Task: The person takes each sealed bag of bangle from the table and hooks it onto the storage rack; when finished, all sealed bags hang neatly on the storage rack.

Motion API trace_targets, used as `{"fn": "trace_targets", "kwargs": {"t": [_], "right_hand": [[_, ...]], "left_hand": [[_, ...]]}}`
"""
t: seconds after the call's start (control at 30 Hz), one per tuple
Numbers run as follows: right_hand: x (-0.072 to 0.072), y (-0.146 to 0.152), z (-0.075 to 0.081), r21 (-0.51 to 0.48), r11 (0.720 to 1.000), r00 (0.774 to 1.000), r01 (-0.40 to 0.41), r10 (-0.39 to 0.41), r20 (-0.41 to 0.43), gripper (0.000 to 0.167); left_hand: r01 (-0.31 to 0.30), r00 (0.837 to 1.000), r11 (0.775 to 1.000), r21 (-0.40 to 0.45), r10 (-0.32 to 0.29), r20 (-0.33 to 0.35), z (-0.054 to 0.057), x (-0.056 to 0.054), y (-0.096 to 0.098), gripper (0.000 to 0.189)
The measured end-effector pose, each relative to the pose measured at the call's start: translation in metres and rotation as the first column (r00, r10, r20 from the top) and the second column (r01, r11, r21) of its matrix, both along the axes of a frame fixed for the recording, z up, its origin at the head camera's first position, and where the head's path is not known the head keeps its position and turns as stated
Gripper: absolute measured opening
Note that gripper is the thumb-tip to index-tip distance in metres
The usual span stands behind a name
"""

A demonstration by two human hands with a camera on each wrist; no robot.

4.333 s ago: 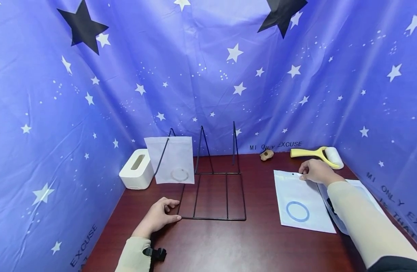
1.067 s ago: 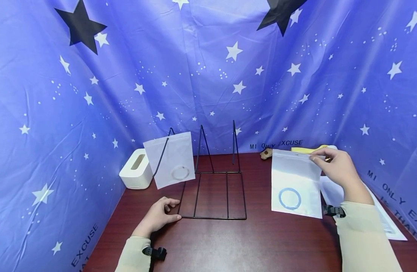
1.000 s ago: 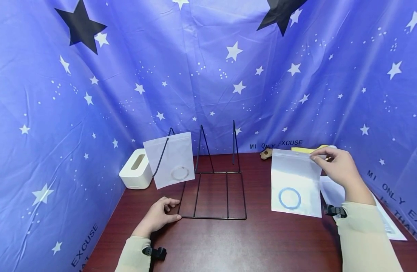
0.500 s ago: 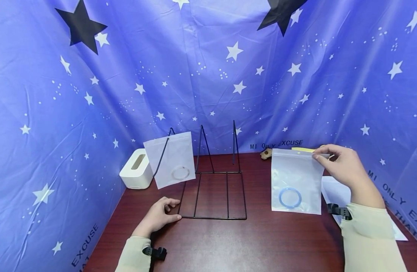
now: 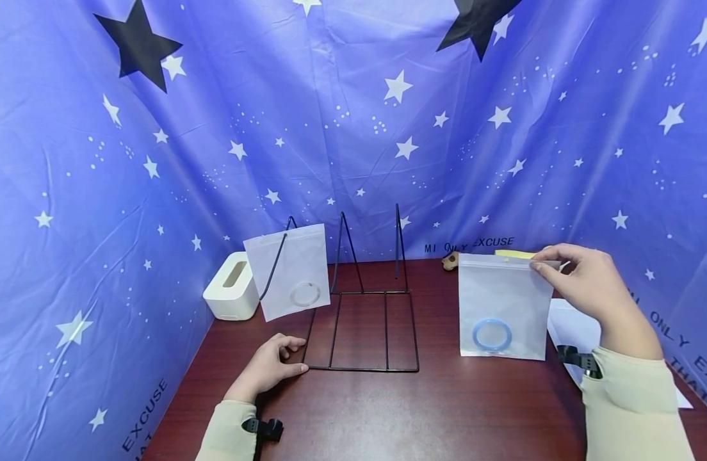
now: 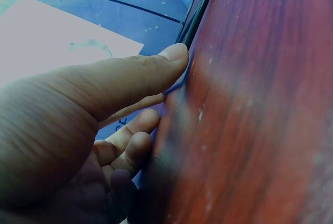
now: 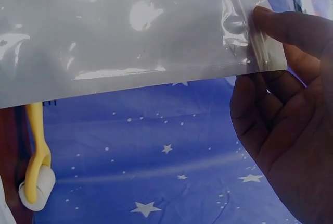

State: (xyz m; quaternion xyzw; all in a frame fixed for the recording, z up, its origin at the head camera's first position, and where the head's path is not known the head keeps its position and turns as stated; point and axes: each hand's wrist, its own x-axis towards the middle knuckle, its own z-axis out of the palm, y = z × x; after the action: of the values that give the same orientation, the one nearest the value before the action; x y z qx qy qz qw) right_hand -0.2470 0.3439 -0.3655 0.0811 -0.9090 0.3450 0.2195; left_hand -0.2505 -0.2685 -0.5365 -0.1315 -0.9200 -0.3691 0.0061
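My right hand [image 5: 581, 278] pinches the top right corner of a white zip bag [image 5: 503, 298] between thumb and fingers. The bag hangs upright, with a blue ring [image 5: 492, 335] at its bottom; its zip strip shows in the right wrist view. My left hand [image 5: 271, 365] holds the front left corner of a black wire rack [image 5: 386, 333], thumb and index finger at the wire. On the rack's left hook hangs another white zip bag [image 5: 287, 266], tilted, containing a pale ring [image 5: 305, 294]. No bag hangs on the middle and right hooks.
A white tissue box [image 5: 232, 288] stands left of the rack. Behind the held bag lie a small brown object [image 5: 450, 260] and a yellow-handled lint roller [image 7: 35, 156]. White sheets or bags [image 5: 572, 323] lie under my right forearm. A starry blue curtain surrounds the table.
My right hand has lifted the bag with the blue ring off the table's right side and shifted slightly right with it. The hung bag has tilted. My left hand stays at the rack.
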Motion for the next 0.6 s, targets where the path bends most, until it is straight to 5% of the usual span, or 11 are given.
{"fn": "trace_targets", "kwargs": {"t": [0.6], "right_hand": [[0.017,-0.017,0.016,-0.034,0.999,0.988,-0.018,0.013,-0.152,0.009]], "left_hand": [[0.01,1.0,1.0,0.013,-0.01,-0.005,0.001,0.0,-0.001,0.049]]}}
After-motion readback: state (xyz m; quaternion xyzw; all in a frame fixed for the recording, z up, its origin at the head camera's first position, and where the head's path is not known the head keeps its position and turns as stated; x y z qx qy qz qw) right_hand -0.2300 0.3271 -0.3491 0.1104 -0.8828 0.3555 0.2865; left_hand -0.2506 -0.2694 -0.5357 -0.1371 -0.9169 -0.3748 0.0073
